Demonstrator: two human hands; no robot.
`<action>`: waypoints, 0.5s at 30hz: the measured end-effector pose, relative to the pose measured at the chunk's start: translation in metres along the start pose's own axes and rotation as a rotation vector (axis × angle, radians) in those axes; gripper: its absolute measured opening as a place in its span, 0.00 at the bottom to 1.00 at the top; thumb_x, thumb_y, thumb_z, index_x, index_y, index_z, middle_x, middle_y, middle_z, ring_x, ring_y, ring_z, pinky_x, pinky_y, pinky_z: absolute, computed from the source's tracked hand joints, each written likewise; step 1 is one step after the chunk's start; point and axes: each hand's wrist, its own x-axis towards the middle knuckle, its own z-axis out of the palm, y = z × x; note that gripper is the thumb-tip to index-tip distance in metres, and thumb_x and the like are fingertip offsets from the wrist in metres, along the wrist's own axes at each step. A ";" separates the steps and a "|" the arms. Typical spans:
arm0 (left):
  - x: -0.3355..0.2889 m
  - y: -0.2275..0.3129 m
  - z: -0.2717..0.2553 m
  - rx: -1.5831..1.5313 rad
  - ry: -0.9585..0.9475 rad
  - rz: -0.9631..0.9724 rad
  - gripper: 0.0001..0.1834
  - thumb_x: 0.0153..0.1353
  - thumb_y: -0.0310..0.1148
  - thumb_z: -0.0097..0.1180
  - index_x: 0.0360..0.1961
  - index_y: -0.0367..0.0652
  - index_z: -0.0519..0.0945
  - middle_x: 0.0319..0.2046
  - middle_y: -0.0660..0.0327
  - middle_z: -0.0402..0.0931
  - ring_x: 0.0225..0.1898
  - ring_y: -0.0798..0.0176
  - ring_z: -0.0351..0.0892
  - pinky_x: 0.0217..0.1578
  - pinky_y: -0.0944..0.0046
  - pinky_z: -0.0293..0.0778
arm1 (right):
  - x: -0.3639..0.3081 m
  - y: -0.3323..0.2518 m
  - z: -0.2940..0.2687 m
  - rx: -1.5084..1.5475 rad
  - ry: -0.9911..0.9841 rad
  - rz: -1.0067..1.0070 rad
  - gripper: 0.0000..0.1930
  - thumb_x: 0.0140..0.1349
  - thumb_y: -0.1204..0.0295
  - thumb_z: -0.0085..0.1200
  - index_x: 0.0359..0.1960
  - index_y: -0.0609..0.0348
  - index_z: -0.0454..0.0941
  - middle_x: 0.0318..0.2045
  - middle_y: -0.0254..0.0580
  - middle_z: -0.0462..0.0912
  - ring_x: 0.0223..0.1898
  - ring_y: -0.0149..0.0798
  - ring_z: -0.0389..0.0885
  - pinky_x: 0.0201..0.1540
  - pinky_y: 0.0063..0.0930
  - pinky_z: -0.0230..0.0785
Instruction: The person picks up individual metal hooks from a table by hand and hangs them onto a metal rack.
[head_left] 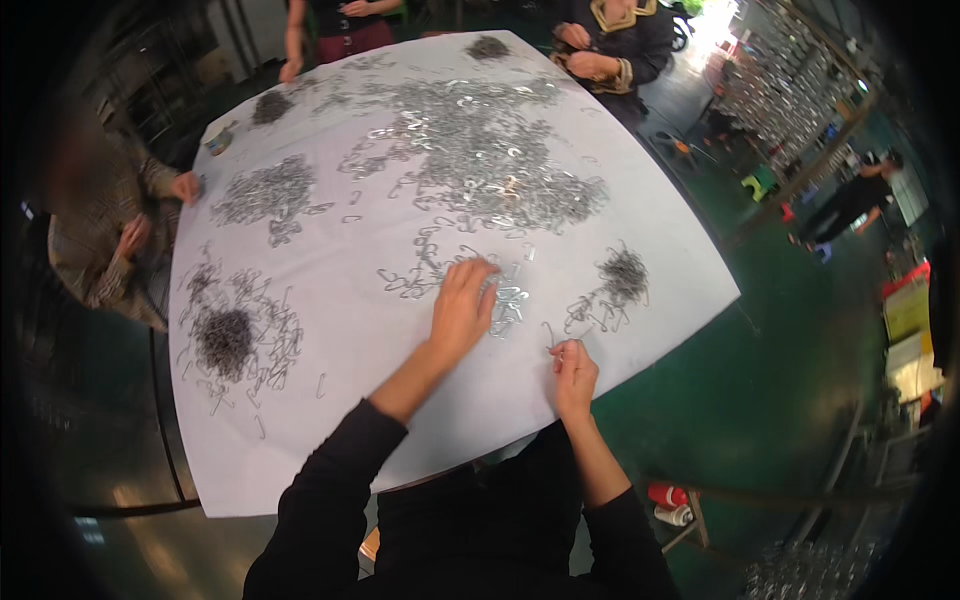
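Small bent metal clips (508, 300), shiny and flat, lie in a loose cluster on the white tabletop (450, 400) in front of me. My left hand (463, 308) hovers at the left edge of this cluster, fingers curved and thumb apart from them, with nothing visible between. To the right, my right hand (574, 378) pinches a thin wire hook (549, 337), its bent end sticking up past the fingertips. Just beyond that hand is a tangle of thin, dark wire hooks (624, 276), with several loose hooks (592, 312) trailing toward me.
A broad heap of clips (480, 150) covers the table's far middle. Leftward are a smaller heap (265, 190) and a dark hook pile (225, 342). People stand at the left side (110, 220) and far side (615, 50). A small cup (217, 140) is near the left edge.
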 end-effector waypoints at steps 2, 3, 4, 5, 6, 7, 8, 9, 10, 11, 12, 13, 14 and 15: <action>0.027 -0.014 0.020 0.000 -0.053 -0.008 0.13 0.55 0.23 0.54 0.43 0.40 0.74 0.43 0.53 0.72 0.48 0.47 0.69 0.49 0.55 0.67 | -0.001 0.001 -0.002 0.016 0.022 -0.014 0.19 0.70 0.65 0.37 0.26 0.62 0.74 0.13 0.36 0.68 0.17 0.30 0.67 0.23 0.25 0.60; 0.038 -0.021 0.037 -0.001 -0.059 0.018 0.13 0.55 0.23 0.54 0.43 0.40 0.74 0.44 0.53 0.72 0.48 0.47 0.69 0.49 0.56 0.67 | -0.003 0.004 -0.006 -0.004 0.025 0.011 0.19 0.70 0.65 0.37 0.26 0.62 0.74 0.13 0.36 0.68 0.17 0.30 0.67 0.23 0.25 0.60; 0.053 -0.025 0.047 0.020 -0.056 0.045 0.13 0.55 0.23 0.54 0.43 0.41 0.74 0.44 0.53 0.71 0.49 0.47 0.69 0.50 0.56 0.67 | -0.002 0.002 -0.006 -0.005 0.017 0.027 0.19 0.70 0.65 0.37 0.26 0.62 0.74 0.13 0.36 0.69 0.17 0.30 0.67 0.23 0.25 0.60; 0.067 -0.031 0.055 0.040 -0.052 0.072 0.13 0.55 0.23 0.54 0.42 0.41 0.74 0.44 0.53 0.71 0.49 0.48 0.69 0.50 0.57 0.67 | -0.001 0.000 -0.006 -0.006 0.008 0.043 0.19 0.70 0.65 0.37 0.26 0.63 0.74 0.13 0.36 0.69 0.17 0.30 0.67 0.23 0.26 0.60; 0.080 -0.040 0.065 0.046 -0.072 0.061 0.14 0.54 0.25 0.55 0.44 0.41 0.74 0.46 0.53 0.71 0.50 0.48 0.68 0.51 0.55 0.66 | -0.001 0.001 -0.005 -0.008 0.007 0.040 0.18 0.70 0.65 0.37 0.26 0.63 0.74 0.13 0.36 0.69 0.17 0.31 0.67 0.23 0.26 0.61; 0.092 -0.048 0.075 0.049 -0.094 0.050 0.16 0.54 0.26 0.57 0.45 0.42 0.74 0.47 0.53 0.70 0.52 0.48 0.67 0.52 0.54 0.65 | -0.001 0.001 -0.005 -0.011 0.008 0.039 0.18 0.70 0.65 0.38 0.26 0.62 0.74 0.13 0.36 0.69 0.17 0.31 0.68 0.23 0.26 0.61; 0.103 -0.055 0.083 0.055 -0.115 0.038 0.17 0.53 0.27 0.58 0.46 0.43 0.73 0.49 0.53 0.69 0.54 0.48 0.66 0.54 0.53 0.64 | -0.002 0.001 -0.004 -0.013 0.006 0.037 0.18 0.69 0.66 0.38 0.26 0.62 0.74 0.13 0.36 0.69 0.16 0.31 0.68 0.23 0.26 0.61; 0.112 -0.062 0.092 0.125 -0.110 0.030 0.20 0.52 0.30 0.59 0.48 0.43 0.72 0.51 0.53 0.67 0.56 0.47 0.63 0.56 0.50 0.61 | -0.002 0.000 -0.004 -0.017 0.008 0.046 0.17 0.69 0.66 0.38 0.26 0.62 0.74 0.13 0.36 0.69 0.16 0.31 0.68 0.23 0.26 0.62; 0.122 -0.069 0.098 0.197 -0.102 0.023 0.23 0.52 0.32 0.61 0.51 0.44 0.71 0.53 0.52 0.66 0.58 0.47 0.61 0.57 0.47 0.59 | -0.002 -0.001 -0.004 -0.019 0.009 0.052 0.17 0.69 0.66 0.38 0.26 0.62 0.74 0.13 0.36 0.69 0.16 0.31 0.68 0.23 0.26 0.62; 0.128 -0.076 0.102 0.271 -0.093 0.014 0.27 0.51 0.34 0.62 0.53 0.45 0.70 0.55 0.52 0.64 0.60 0.46 0.59 0.59 0.44 0.56 | -0.002 -0.001 -0.003 -0.020 0.008 0.058 0.17 0.69 0.67 0.38 0.26 0.62 0.74 0.13 0.36 0.69 0.16 0.31 0.68 0.24 0.26 0.62; 0.138 -0.073 0.100 0.359 -0.219 -0.092 0.34 0.49 0.39 0.64 0.59 0.50 0.66 0.60 0.51 0.59 0.65 0.43 0.50 0.61 0.36 0.47 | -0.003 0.002 -0.003 -0.019 0.019 0.048 0.17 0.69 0.66 0.39 0.26 0.62 0.75 0.13 0.37 0.70 0.16 0.32 0.69 0.23 0.26 0.63; 0.148 -0.068 0.100 0.369 -0.272 -0.146 0.35 0.49 0.39 0.64 0.59 0.52 0.66 0.61 0.50 0.58 0.66 0.43 0.49 0.62 0.35 0.47 | -0.003 0.004 -0.005 -0.044 0.023 0.048 0.17 0.68 0.66 0.39 0.26 0.62 0.75 0.13 0.37 0.70 0.16 0.33 0.70 0.23 0.26 0.63; 0.151 -0.064 0.098 0.379 -0.325 -0.202 0.35 0.50 0.39 0.64 0.60 0.54 0.65 0.61 0.50 0.57 0.66 0.43 0.48 0.62 0.35 0.46 | -0.006 0.006 -0.008 -0.068 0.026 0.049 0.17 0.68 0.66 0.40 0.26 0.62 0.75 0.13 0.38 0.70 0.16 0.33 0.70 0.23 0.27 0.63; 0.158 -0.063 0.091 0.402 -0.362 -0.258 0.35 0.50 0.39 0.64 0.60 0.56 0.65 0.62 0.49 0.57 0.67 0.42 0.47 0.62 0.34 0.46 | -0.004 0.007 -0.007 -0.081 0.022 0.035 0.16 0.68 0.66 0.40 0.26 0.62 0.75 0.13 0.38 0.70 0.16 0.34 0.70 0.23 0.27 0.63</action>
